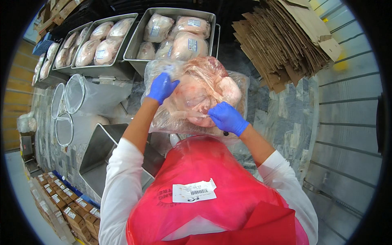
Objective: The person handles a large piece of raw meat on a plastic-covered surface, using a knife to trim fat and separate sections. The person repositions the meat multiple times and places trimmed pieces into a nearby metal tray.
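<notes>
A large piece of pale pink raw meat (192, 92) lies in clear plastic (239, 81) at the centre, above my red apron. My left hand (162, 86), in a blue glove, grips the crumpled plastic at the meat's upper left, its fingers curled. My right hand (226, 118), also blue-gloved, has its fingers closed on the plastic at the lower right edge of the meat.
Steel bins of wrapped meat (136, 55) line the back. Flattened cardboard (277, 45) is stacked at the back right. Bag-lined hoops (73, 92) and a steel container (102, 155) stand at left, boxes (71, 212) at lower left. A ribbed metal wall (343, 106) is at right.
</notes>
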Demonstrator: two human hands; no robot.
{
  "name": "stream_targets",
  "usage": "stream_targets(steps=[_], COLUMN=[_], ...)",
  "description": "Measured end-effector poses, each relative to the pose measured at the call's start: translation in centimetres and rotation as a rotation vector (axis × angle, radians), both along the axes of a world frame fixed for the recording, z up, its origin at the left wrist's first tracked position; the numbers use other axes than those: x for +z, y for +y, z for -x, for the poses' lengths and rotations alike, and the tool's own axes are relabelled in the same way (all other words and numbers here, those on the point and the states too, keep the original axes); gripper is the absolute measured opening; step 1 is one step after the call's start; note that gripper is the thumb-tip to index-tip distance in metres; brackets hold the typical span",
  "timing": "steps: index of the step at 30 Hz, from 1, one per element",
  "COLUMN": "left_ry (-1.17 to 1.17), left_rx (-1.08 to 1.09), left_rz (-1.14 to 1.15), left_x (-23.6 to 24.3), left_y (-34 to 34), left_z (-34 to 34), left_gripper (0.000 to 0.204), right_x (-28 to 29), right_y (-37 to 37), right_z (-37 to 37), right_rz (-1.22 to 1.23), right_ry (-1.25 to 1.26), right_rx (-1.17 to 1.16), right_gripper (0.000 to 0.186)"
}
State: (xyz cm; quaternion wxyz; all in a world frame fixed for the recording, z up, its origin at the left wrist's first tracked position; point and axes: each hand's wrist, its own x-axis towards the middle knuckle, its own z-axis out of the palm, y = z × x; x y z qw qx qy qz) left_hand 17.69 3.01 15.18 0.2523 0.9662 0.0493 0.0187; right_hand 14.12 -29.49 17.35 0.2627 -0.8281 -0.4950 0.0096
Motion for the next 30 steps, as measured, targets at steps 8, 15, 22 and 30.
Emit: stream_targets(steps=[8,15,22,30], left_ry=[-0.015,-0.222,-0.081,0.359], left_rx=[-0.003,0.334,0.528,0.513], left_rz=[-0.078,-0.181,-0.21,0.795], left_x=[-2.8,-4.4,-11.4,-9.5], left_y=[-1.7,8.2,14.9,10.5], left_z=[-4.7,-2.5,4.3,12.2], left_gripper=[0.041,0.039,0.029,0.031], right_x=[1.7,0.9,0.7,0.9], right_y=[0.3,-1.2,-8.2,-3.7], right_z=[0.7,0.7,1.0,-1.6], right_rz=[-0.059,-0.004,-0.025,-0.174], right_ry=[0.022,0.072,0.41,0.218], right_rx=[-0.058,-0.136,-0.537,-0.658], right_gripper=[0.004,0.005,0.011,0.04])
